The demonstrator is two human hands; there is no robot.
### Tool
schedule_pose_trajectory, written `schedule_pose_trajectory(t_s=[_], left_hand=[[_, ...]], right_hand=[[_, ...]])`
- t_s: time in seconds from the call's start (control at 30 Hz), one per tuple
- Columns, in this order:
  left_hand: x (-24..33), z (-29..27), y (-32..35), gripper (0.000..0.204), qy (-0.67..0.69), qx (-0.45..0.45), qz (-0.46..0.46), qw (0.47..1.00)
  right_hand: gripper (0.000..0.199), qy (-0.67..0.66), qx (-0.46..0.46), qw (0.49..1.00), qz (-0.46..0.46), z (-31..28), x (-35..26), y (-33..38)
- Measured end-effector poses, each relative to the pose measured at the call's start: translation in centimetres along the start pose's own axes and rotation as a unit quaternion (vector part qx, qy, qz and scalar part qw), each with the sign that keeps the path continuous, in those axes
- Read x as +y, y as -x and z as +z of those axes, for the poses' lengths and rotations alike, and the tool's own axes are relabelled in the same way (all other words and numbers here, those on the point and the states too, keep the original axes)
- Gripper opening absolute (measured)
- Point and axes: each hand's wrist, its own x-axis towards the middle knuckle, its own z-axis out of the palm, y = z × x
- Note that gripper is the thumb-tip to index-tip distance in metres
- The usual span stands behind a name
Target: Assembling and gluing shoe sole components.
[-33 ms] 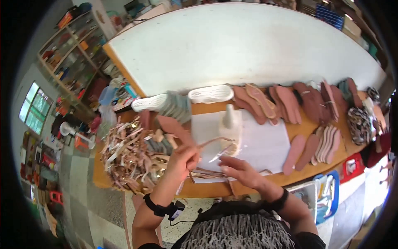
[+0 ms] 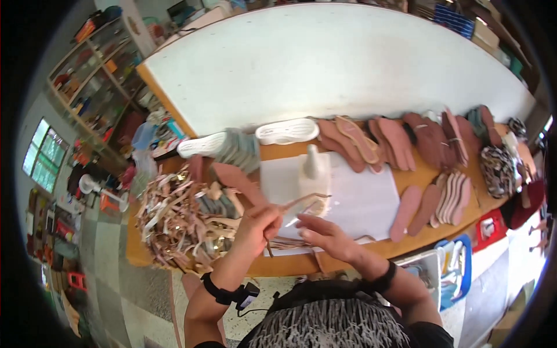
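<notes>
My left hand [image 2: 260, 227] is closed on a thin tan leather strap [image 2: 303, 201] that sticks up and to the right over the table's front edge. My right hand [image 2: 322, 234] hovers just right of it with fingers spread, fingertips near the strap's lower part, holding nothing that I can see. Both hands are above a white sheet [image 2: 365, 203] on the wooden table [image 2: 429, 174]. A white squeeze bottle [image 2: 313, 164] stands on the sheet just behind the hands. A big heap of tan and pink straps [image 2: 183, 220] lies to the left of my left hand.
Brown and pink shoe soles [image 2: 400, 139] line the table's back, with pink insoles [image 2: 426, 206] at the right. White soles [image 2: 287, 130] and a grey stack [image 2: 239, 149] lie behind the heap. A white wall panel [image 2: 325, 64] rises behind. Shelves [image 2: 93, 75] stand far left, blue bins [image 2: 458, 264] lower right.
</notes>
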Motion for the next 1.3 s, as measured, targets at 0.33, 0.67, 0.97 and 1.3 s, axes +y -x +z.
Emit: schedule_pose_trajectory(t_s=[0.33,0.67,0.97,1.3], left_hand=[[-5.2,6.7,-1.0,0.018,-0.227,-0.100,-0.044,0.968],[-6.6,7.3,-0.4,0.019,-0.326,-0.192,-0.093,0.921],[-8.6,3.8,0.7,0.017,-0.351,-0.111,-0.067,0.927],[-10.3,0.4,2.6,0.017,-0.415,-0.101,-0.073,0.901]], right_hand=[[0.027,-0.208,0.158,0.965,0.020,-4.1,-1.0,2.3],[0.011,-0.285,0.342,0.895,-0.013,-12.6,1.5,5.4],[0.010,-0.335,0.416,0.845,-0.026,-15.6,5.1,7.0],[0.007,-0.368,0.440,0.818,0.036,-17.6,9.0,6.4]])
